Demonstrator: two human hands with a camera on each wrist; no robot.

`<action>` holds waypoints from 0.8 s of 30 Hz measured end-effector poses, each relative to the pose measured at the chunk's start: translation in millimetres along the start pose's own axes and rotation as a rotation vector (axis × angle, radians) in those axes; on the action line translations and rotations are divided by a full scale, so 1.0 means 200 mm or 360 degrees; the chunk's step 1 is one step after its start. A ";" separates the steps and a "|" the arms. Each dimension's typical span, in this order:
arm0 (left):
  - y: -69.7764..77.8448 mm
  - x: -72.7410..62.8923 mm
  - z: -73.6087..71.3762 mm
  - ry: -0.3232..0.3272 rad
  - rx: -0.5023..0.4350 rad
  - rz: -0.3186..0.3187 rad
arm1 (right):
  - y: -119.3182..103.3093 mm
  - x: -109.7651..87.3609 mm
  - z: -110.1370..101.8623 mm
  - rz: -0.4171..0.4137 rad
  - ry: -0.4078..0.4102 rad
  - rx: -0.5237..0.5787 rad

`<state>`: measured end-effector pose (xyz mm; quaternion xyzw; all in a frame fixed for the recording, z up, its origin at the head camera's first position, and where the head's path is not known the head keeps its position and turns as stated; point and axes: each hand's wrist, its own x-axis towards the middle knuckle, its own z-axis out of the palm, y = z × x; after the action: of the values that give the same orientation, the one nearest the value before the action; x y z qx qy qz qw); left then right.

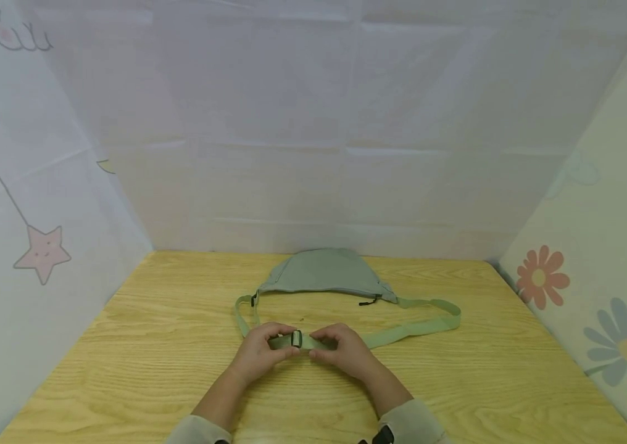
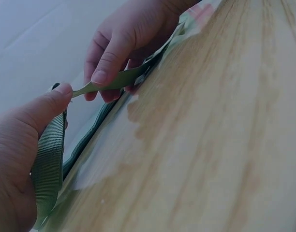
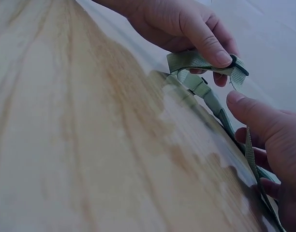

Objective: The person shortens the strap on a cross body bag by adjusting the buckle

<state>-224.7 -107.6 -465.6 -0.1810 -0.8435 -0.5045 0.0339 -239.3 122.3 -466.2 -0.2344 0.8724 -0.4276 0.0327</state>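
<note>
A grey-green waist bag (image 1: pixel 321 271) lies at the back of the table, its light green webbing strap (image 1: pixel 410 330) looping toward me. My left hand (image 1: pixel 257 354) pinches the strap between thumb and fingers beside a dark slider buckle (image 1: pixel 297 338). Just to the right of the buckle, my right hand (image 1: pixel 348 354) pinches the same strap, thumb toward me. In the right wrist view the left thumb presses the webbing close to the slider (image 3: pixel 239 66). A short stretch of strap (image 2: pixel 121 79) runs between both hands in the left wrist view.
The wooden table (image 1: pixel 485 382) extends to both sides and toward me. A pale cloth wall (image 1: pixel 313 123) stands behind the bag, with printed side walls at left and right. A black zip pull (image 1: pixel 368 303) hangs from the bag's front edge.
</note>
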 end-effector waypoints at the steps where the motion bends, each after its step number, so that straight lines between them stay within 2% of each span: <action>1: 0.00 0.00 0.00 0.0000 0.0000 0.0006 | 0.00 0.00 0.00 0.0003 0.0002 0.0009; 10: 0.01 0.00 0.00 -0.0016 -0.0190 -0.0074 | 0.00 0.00 0.01 0.0079 0.0037 0.0124; 16: 0.00 0.00 0.00 -0.0035 -0.0237 -0.0050 | 0.00 0.01 0.01 0.0130 0.0079 0.0226; 24: 0.00 0.00 0.00 -0.0073 -0.0251 -0.0011 | -0.01 0.00 0.02 0.0117 0.0049 0.0255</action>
<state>-224.5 -107.7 -465.5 -0.1916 -0.8023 -0.5654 -0.0015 -238.5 118.3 -467.1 -0.1923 0.8439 -0.4980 0.0537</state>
